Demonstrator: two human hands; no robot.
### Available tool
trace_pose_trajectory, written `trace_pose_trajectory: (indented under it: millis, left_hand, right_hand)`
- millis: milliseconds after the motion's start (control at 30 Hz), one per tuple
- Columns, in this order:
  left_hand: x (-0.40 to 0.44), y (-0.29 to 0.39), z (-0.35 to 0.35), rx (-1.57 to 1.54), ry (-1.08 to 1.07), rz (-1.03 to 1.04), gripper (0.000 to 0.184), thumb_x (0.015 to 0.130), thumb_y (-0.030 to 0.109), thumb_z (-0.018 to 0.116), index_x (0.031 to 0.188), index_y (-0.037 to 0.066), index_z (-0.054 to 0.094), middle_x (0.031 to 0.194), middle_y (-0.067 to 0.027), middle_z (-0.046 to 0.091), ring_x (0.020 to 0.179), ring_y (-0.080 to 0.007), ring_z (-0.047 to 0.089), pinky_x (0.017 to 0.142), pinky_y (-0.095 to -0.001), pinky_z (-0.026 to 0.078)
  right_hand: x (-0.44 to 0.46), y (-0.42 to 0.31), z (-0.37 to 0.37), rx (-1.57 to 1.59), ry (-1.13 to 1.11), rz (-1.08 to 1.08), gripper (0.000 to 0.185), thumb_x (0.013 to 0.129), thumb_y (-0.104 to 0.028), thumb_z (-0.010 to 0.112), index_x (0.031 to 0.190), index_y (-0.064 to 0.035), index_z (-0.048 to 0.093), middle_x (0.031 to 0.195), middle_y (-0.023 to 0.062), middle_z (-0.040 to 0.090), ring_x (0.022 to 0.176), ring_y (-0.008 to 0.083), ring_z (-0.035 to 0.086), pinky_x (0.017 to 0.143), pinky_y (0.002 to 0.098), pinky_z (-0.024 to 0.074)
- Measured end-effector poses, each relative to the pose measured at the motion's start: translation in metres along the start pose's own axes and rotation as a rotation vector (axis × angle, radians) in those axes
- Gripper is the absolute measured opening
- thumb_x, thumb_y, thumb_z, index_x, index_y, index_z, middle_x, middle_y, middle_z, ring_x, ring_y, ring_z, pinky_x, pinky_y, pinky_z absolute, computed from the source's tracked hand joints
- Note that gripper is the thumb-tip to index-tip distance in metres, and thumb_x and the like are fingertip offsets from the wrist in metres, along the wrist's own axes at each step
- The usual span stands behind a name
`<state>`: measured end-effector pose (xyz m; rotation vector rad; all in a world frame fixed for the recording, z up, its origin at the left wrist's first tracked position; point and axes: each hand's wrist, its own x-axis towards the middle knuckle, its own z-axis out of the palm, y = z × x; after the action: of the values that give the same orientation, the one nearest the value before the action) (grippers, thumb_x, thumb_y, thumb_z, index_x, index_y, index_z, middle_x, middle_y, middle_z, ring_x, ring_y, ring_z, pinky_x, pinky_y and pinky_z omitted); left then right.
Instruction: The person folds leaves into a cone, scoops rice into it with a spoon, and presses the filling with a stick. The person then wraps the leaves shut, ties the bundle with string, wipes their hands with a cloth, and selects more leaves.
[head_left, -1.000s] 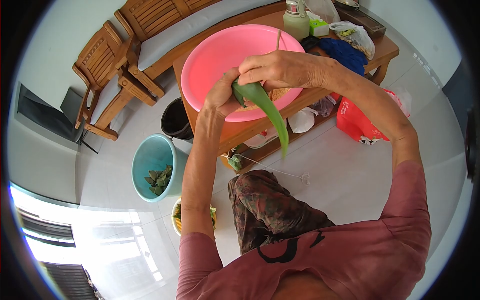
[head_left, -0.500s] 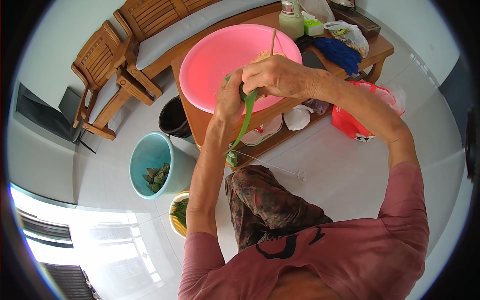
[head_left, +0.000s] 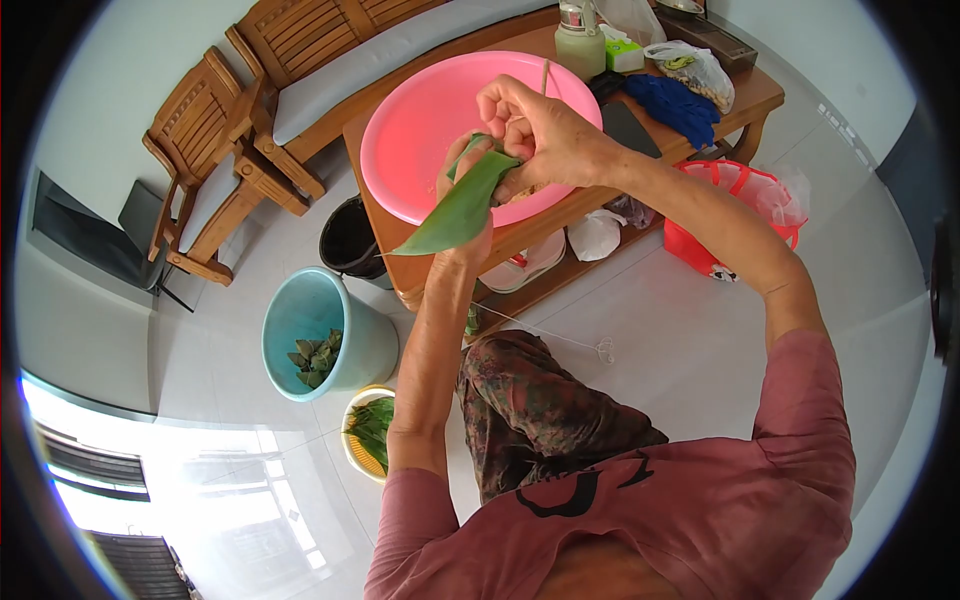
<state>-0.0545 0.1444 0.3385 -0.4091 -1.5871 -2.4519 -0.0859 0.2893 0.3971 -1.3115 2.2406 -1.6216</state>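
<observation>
A folded green leaf (head_left: 460,208) is held over the near rim of the pink basin (head_left: 400,120), its pointed end hanging down to the left. My left hand (head_left: 476,236) is wrapped round it from below, partly hidden behind the leaf. At the leaf's upper right end, my right hand (head_left: 560,135) grips it with the thumb, index finger raised and bent. Whatever lies inside the fold is hidden. Behind my right hand, a thin stick (head_left: 545,76) rises from the basin. Crumbly yellowish stuff in the basin is mostly covered by my hands.
The basin stands on a wooden table (head_left: 410,278). Left of my legs are a light blue bucket (head_left: 372,335) with leaf-wrapped bundles (head_left: 316,358), a basket of green leaves (head_left: 372,425) and a black bin (head_left: 350,238). A red bag (head_left: 690,235) stands right; white string (head_left: 545,328) hangs near my knee.
The leaf has turned so its broad face shows and its tip points left. My right hand has lifted its index finger and opened its grip somewhat; my left hand has rotated.
</observation>
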Motion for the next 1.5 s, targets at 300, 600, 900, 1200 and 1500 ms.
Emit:
trace_pose_trajectory:
  millis: [300,600,900,1200,1500]
  left_hand:
    - [-0.041,0.030,0.015,-0.505,-0.223,-0.130,0.040,0.083,0.031,0.052,0.111,0.002,0.048,0.091,-0.0085,0.052,0.072,-0.0176,0.049,0.059,-0.0293,0.039]
    - [-0.072,0.026,0.017,-0.062,-0.258,0.076,0.050,0.071,0.032,0.068,0.108,0.005,0.048,0.091,-0.0079,0.048,0.070,-0.0197,0.045,0.059,-0.0308,0.036]
    - [-0.071,0.032,0.016,-0.239,0.164,-0.119,0.023,0.088,0.031,0.047,0.098,0.010,0.052,0.079,-0.0007,0.055,0.061,-0.0085,0.048,0.051,-0.0242,0.034]
    - [-0.092,0.015,-0.007,-0.449,0.164,-0.276,0.023,0.089,0.028,0.037,0.087,0.008,0.049,0.071,-0.0037,0.050,0.055,-0.0142,0.042,0.049,-0.0264,0.032]
    - [-0.108,0.006,-0.021,-0.324,0.129,-0.303,0.041,0.091,0.045,0.032,0.088,0.007,0.048,0.075,-0.0037,0.051,0.057,-0.0138,0.045,0.049,-0.0263,0.034]
  right_hand:
    - [-0.003,-0.013,0.005,0.275,-0.066,0.353,0.067,0.057,0.009,0.066,0.116,-0.0033,0.035,0.088,0.0083,0.049,0.078,0.0154,0.056,0.071,0.0284,0.0469]
    - [0.001,-0.031,0.013,0.297,-0.226,0.370,0.073,0.058,0.005,0.065,0.123,-0.0008,0.032,0.085,0.0078,0.048,0.077,0.0137,0.054,0.064,0.0274,0.0448]
    - [-0.017,-0.048,0.052,-0.128,-0.035,0.020,0.072,0.055,0.000,0.065,0.120,-0.0098,0.037,0.075,0.0037,0.042,0.052,0.0074,0.043,0.050,0.0234,0.0386]
    - [-0.035,-0.026,0.074,-0.170,-0.017,-0.391,0.043,0.062,-0.003,0.072,0.100,-0.0059,0.051,0.083,0.0034,0.046,0.060,0.0109,0.047,0.055,0.0252,0.0420]
    - [-0.041,-0.012,0.073,-0.238,-0.185,-0.438,0.021,0.069,-0.007,0.069,0.084,-0.0010,0.054,0.072,0.0078,0.055,0.063,0.0166,0.054,0.058,0.0299,0.0440]
